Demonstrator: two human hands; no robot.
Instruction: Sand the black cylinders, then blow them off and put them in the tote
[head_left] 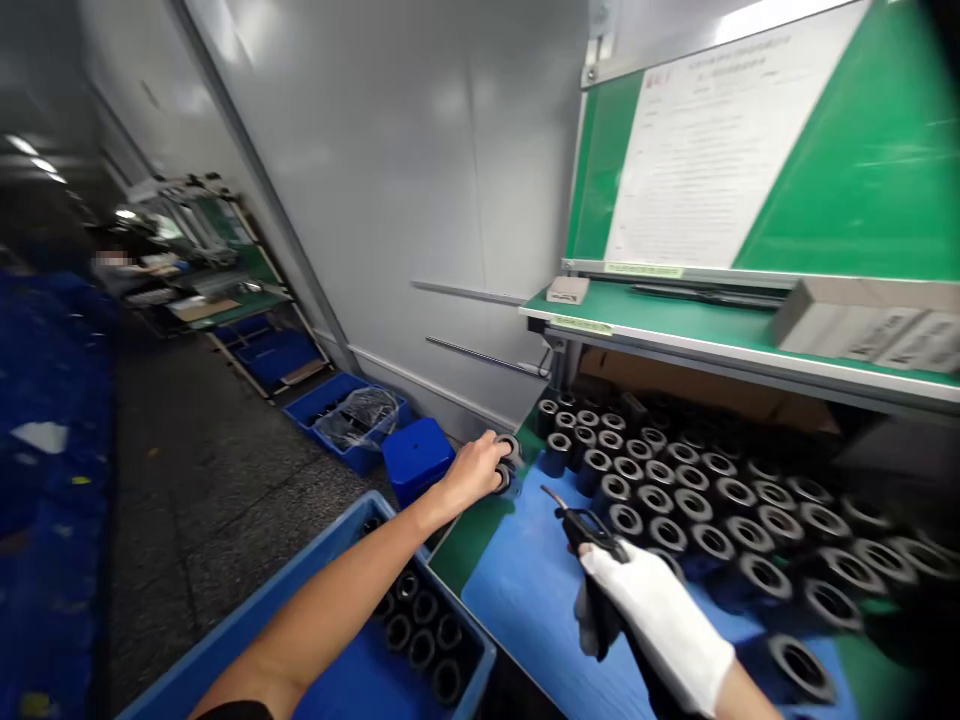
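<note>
My left hand (476,468) is bare and reaches to the left edge of the workbench. Its fingers close around two short black cylinders with pale ring-shaped ends (510,450). In my right hand (652,600), which wears a white glove, is a black air blow gun (589,530) with a thin copper-coloured nozzle pointing up and left. The gun is over a blue mat (517,570) on the bench. Right beside it stand many upright black hollow cylinders (667,535) in close rows.
Below my left arm, a blue crate (480,655) holds several black cylinders. Beyond it are a blue box (418,455) and a bin with clear plastic (367,415). A green shelf (675,325) with small cartons (885,325) overhangs the bench. A person (116,270) is far left.
</note>
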